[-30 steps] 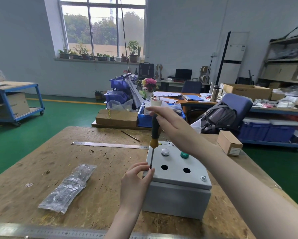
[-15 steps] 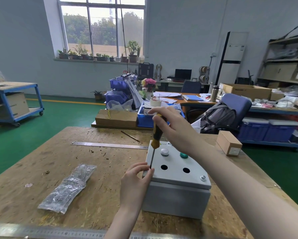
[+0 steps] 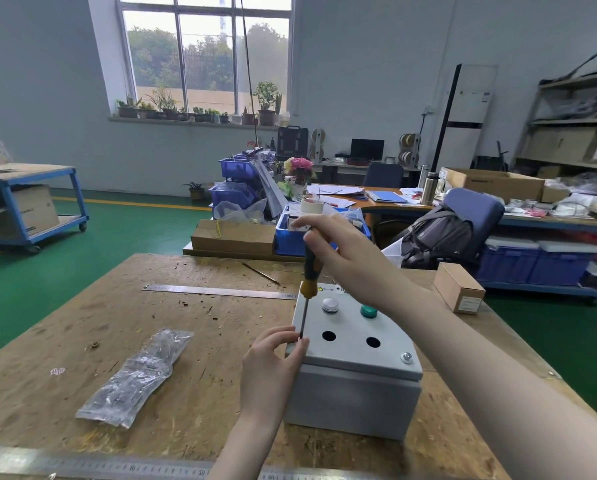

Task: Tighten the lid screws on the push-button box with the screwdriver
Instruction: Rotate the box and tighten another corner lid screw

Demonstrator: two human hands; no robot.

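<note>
A grey push-button box [image 3: 354,396] stands on the wooden workbench [image 3: 82,341]. Its lid [image 3: 390,355] carries a white button [image 3: 330,304], a green button [image 3: 368,310] and two open holes. One lid screw [image 3: 407,357] shows at the near right corner. My right hand [image 3: 345,258] grips the black-and-yellow handle of a screwdriver [image 3: 309,282], held almost upright. The tip meets the lid's near left corner. There my left hand [image 3: 273,362] pinches the shaft's tip between thumb and forefinger; the screw under it is hidden.
A clear plastic bag [image 3: 138,375] of small parts lies left of the box. One steel ruler [image 3: 217,291] lies behind it, another ruler [image 3: 93,465] runs along the near edge. A small cardboard box [image 3: 459,287] sits at the right rear. Desks, bins and a chair stand beyond.
My right hand has shifted its hold on the screwdriver handle, fingers reaching over the top. The left hand and the box stay where they were.
</note>
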